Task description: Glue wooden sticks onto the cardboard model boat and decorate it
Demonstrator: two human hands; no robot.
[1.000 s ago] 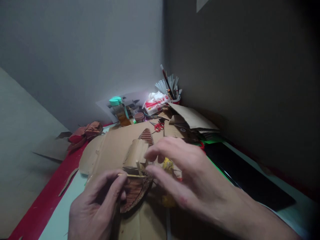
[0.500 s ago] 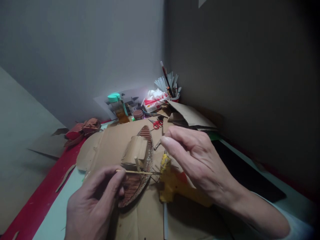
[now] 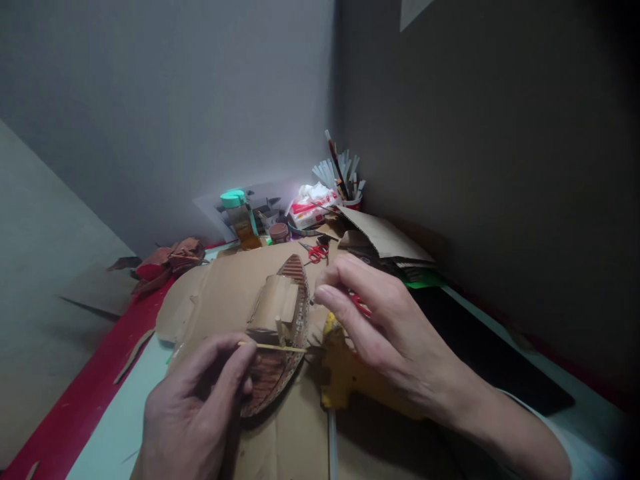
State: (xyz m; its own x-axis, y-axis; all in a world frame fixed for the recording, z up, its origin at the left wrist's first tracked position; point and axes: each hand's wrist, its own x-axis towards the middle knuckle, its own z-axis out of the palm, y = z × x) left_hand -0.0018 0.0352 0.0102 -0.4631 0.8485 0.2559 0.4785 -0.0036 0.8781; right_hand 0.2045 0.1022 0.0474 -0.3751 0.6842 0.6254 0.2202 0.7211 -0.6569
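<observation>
the left hand (image 3: 195,403) has thumb and forefinger pinched together on one end of a thin wooden stick (image 3: 280,347), its other fingers curled beneath. the stick should be very light and fairly stiff, but slender enough to snap if bent; a soft pinch near one end, as here, probably suits it, leaving the rest free. it runs across the near part of a small model boat (image 3: 270,383), and whether its free end touches the rim i cannot tell.

the right hand (image 3: 383,320) is just beyond the boat's right side, thumb and forefinger nearly closed, seemingly on a small piece (image 3: 313,301) of which only a dark tip shows.

the boat looks light, its corrugated edge likely to crush under pressure, so the hull's sides look safer to hold than the curved cabin (image 3: 275,300). it rests on a cardboard sheet (image 3: 225,287) on the table (image 3: 113,420). a yellow glue gun (image 3: 343,373) is partly hidden below the right hand; red-handled scissors (image 3: 317,253) lie past the bow.
</observation>
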